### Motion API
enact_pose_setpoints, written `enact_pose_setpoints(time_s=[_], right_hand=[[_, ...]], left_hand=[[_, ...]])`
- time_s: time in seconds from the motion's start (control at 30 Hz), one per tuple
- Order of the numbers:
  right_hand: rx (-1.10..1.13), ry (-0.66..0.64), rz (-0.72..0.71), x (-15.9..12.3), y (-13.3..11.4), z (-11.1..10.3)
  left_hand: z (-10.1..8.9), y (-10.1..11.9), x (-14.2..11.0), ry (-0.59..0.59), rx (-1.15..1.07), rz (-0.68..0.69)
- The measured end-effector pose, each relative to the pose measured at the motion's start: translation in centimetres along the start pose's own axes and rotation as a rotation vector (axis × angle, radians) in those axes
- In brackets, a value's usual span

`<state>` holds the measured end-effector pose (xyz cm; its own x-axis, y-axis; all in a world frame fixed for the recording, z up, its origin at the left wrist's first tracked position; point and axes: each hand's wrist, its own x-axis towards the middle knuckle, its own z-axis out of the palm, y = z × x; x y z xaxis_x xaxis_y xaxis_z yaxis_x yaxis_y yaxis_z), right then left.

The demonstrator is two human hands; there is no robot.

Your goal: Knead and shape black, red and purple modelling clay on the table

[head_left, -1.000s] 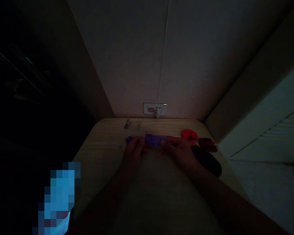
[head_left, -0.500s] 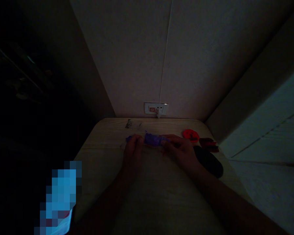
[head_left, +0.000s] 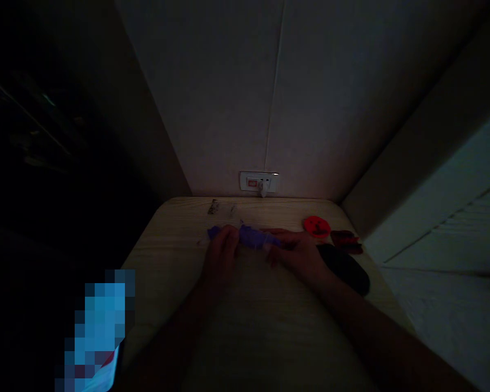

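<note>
A long purple bundle (head_left: 251, 237), seemingly in see-through plastic, lies across the wooden tabletop between my hands; the dim light hides what kind of thing it is. My left hand (head_left: 222, 250) is closed on its left part, with a bit of purple showing past the fingers. On the right end, my right hand (head_left: 302, 255) pinches the bundle between thumb and fingers. Behind the bundle sits a see-through piece with dark print (head_left: 213, 207), perhaps a plastic wrapper.
To the right are a round red object (head_left: 317, 226), a dark red piece (head_left: 346, 242) and a black rounded object (head_left: 345, 269) beside my right forearm. A wall socket with a plug (head_left: 259, 183) is behind the table (head_left: 245, 321). A lit, blurred-out screen (head_left: 102, 321) glows at lower left.
The purple bundle's right end has dipped slightly, and my right fingers have shifted a little on it. My left hand keeps its hold. The whole view has drifted slightly.
</note>
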<state>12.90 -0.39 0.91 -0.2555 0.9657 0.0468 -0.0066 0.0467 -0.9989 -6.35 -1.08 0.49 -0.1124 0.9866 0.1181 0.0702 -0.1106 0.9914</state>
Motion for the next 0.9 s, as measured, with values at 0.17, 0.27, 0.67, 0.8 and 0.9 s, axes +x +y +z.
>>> enact_pose_setpoints(time_s=[0.17,0.27,0.67,0.8,0.9], right_hand=[[0.096,-0.046,0.134,0.1,0.3,-0.3],[0.116,-0.083,0.188,0.2,0.4,-0.3],[-0.160,0.094,-0.132,-0.8,-0.2,1.5],[-0.011,0.029,-0.070,-0.9,-0.5,1.8],[0.103,-0.085,0.076,-0.9,-0.5,1.5]], left_hand=[[-0.4,0.6,-0.5,-0.136,0.009,0.052],[-0.3,0.7,-0.8,-0.155,0.003,0.059],[0.2,0.4,-0.2,0.237,0.292,0.186],[0.0,0.6,-0.1,0.112,0.120,0.131],[-0.3,0.7,-0.2,-0.029,0.002,0.101]])
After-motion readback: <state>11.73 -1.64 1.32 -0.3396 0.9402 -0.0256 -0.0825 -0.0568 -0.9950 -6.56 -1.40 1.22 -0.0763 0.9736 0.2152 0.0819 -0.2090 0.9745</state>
